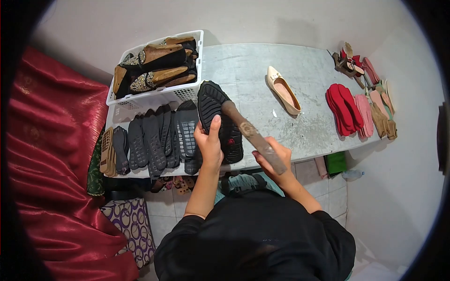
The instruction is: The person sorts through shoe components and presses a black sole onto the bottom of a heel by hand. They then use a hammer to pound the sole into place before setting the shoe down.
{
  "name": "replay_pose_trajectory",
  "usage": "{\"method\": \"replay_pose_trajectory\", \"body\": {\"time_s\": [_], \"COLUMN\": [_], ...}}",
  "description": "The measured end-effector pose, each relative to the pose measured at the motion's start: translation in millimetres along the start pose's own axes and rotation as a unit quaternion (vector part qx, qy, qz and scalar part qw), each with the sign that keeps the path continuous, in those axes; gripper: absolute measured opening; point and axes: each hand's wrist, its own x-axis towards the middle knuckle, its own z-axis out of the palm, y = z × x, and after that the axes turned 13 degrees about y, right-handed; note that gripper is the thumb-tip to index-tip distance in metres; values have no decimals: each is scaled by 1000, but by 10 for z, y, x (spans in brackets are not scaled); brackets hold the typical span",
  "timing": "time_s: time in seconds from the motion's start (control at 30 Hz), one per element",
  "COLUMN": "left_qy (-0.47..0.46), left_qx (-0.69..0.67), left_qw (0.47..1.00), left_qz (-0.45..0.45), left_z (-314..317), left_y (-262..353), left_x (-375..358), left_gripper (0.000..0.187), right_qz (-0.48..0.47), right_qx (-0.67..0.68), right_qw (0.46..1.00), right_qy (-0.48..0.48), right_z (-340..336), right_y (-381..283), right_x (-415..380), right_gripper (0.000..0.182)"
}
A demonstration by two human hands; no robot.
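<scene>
Hands work at the near edge of the grey worktop [262, 61]: the right hand [272, 157] is closed around the worn brown handle of a long hammer-like tool [253, 136], whose far end lies on the black rubber shoe sole with moulded tread [218, 117]. The left hand [208, 143] clasps that sole from its near side, thumb up along the tread, tilting it off the surface. To strike well, it seems wise to keep the thumb clear of the tool's head and press the sole flat first. Just left lies a row of dark rubber soles [154, 140]; behind them a white plastic basket of brown embroidered shoes [154, 65]. Farther off rest a cream pointed pump [283, 89] and red and pink insoles [351, 110]
</scene>
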Motion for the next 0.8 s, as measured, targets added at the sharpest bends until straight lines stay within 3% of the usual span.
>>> {"method": "replay_pose_trajectory", "body": {"time_s": [0.2, 0.37, 0.47, 0.73, 0.8], "left_qy": [6, -113, -87, -41, -32], "left_qx": [-42, -7, -34, -66, -68], "left_qw": [998, 992, 991, 995, 995], "left_qz": [-47, -55, -98, -64, -59], "left_z": [96, 95, 196, 488, 558], "left_y": [-18, -81, -148, -293, -306], "left_x": [-71, -3, -23, 9, -11], "left_gripper": [30, 33, 32, 26, 26], "right_qz": [-8, 1, -2, 15, -2], "right_qx": [-12, -3, -8, 27, -45], "right_qw": [1000, 1000, 1000, 999, 999], "right_qy": [21, 18, 11, 9, -23], "right_z": [-4, -85, -139, -393, -437], "right_y": [71, 74, 124, 184, 260], "right_x": [25, 106, 177, 411, 458], "right_gripper": [21, 22, 23, 24, 26]}}
